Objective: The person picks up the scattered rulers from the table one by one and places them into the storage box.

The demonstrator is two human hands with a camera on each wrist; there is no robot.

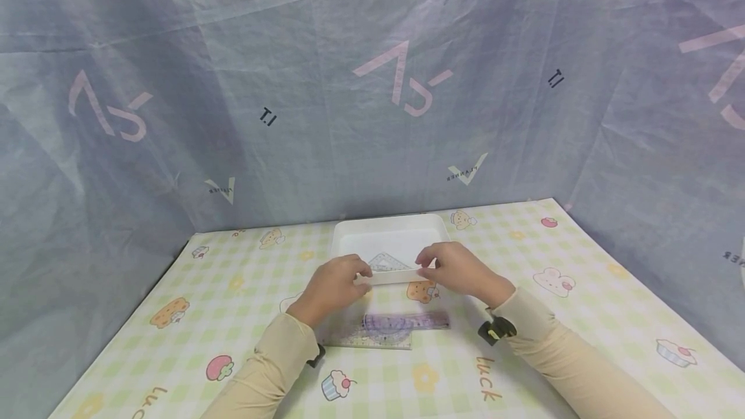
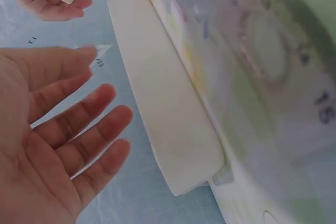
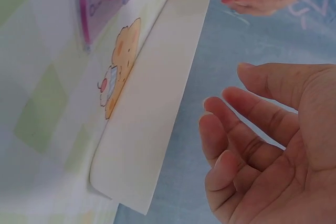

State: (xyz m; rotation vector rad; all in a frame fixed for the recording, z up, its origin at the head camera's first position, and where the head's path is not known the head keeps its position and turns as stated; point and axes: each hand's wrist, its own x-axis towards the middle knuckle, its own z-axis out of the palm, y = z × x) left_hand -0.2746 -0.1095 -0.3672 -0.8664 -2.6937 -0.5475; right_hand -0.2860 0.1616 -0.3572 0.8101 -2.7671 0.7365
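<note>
A white shallow tray [image 1: 392, 240] lies at the back middle of the table, and a clear set square [image 1: 384, 262] is inside it by the front wall. My left hand [image 1: 333, 284] hovers by the tray's front left corner, fingers spread and holding nothing. Near the front right corner is my right hand [image 1: 460, 269], its fingers loosely bent around nothing. Both wrist views show a gap between the fingers and the tray's wall [image 2: 157, 93]. Closer to me, a purple transparent ruler [image 1: 432, 321] overlaps a clear measuring piece [image 1: 349, 337] with a straight front edge.
A checked tablecloth [image 1: 244, 315] with cartoon prints covers the table. Behind it and along both sides hangs a grey-blue cloth [image 1: 314, 147]. The rulers lie on the tablecloth between my forearms.
</note>
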